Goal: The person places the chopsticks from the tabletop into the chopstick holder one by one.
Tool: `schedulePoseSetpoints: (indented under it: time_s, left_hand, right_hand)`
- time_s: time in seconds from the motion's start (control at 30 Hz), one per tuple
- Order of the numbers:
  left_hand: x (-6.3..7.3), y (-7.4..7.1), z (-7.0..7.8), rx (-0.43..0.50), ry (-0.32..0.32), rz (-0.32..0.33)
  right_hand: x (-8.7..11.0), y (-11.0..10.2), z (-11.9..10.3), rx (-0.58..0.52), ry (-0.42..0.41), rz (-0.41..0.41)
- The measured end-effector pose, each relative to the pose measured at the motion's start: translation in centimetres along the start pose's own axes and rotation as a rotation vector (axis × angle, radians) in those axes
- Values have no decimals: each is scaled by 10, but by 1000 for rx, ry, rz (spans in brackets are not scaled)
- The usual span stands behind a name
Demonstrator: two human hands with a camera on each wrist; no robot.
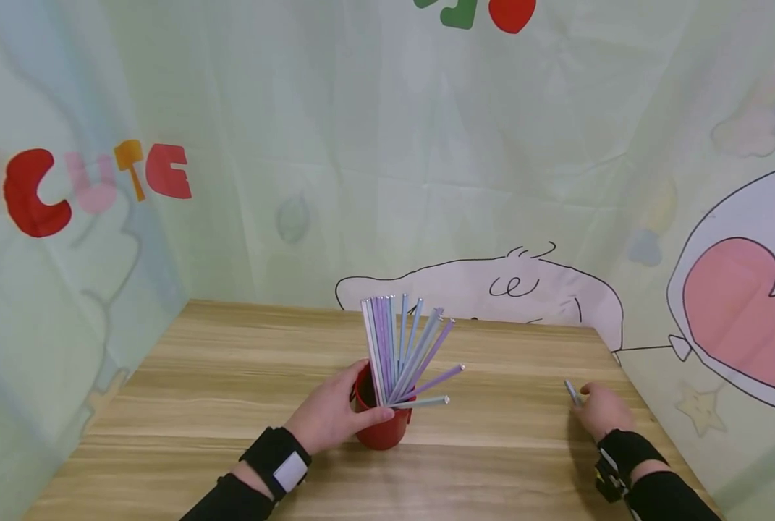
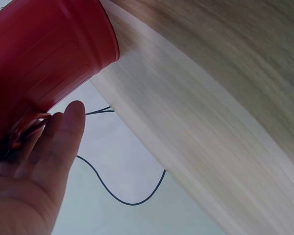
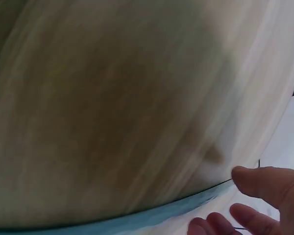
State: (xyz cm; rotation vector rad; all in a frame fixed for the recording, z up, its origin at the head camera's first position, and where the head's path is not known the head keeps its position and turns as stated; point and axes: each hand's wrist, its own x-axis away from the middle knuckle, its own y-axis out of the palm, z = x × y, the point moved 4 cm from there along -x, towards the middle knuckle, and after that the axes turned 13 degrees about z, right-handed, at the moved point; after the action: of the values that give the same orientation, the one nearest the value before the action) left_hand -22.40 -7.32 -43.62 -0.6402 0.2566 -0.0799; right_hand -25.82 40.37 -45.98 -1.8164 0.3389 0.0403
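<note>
A small red bucket stands on the table, full of long thin straws in purple, blue and silvery grey; several fan out to the right over its rim. My left hand grips the bucket from its left side, the thumb lying across the front at the rim. Close up in the left wrist view, the fingers lie by a red loop on the bucket's wall. Far to the right, my right hand pinches a bluish-grey straw between thumb and fingers, low over the table.
The wooden table runs back to a pale green printed curtain, which also closes off both sides. The table's right edge lies close beside the right hand. Black bands wrap both wrists.
</note>
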Motion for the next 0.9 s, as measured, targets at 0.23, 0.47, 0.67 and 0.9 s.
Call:
schedulePoseSetpoints:
  time_s: [0.23,0.47,0.67,0.9]
  left_hand:
    - [0,0,0,0,1,3]
    - [0,0,0,-1,5,2]
    - [0,0,1,-5,7,2]
    - [0,-1,0,-6,-4,-1]
  right_hand:
    - [0,4,7,27,0,-39]
    - [2,4,6,28,-35,-18]
    - [2,1,-1,20,-32,-49]
    - [-6,-18,-33,-84,-12,-74]
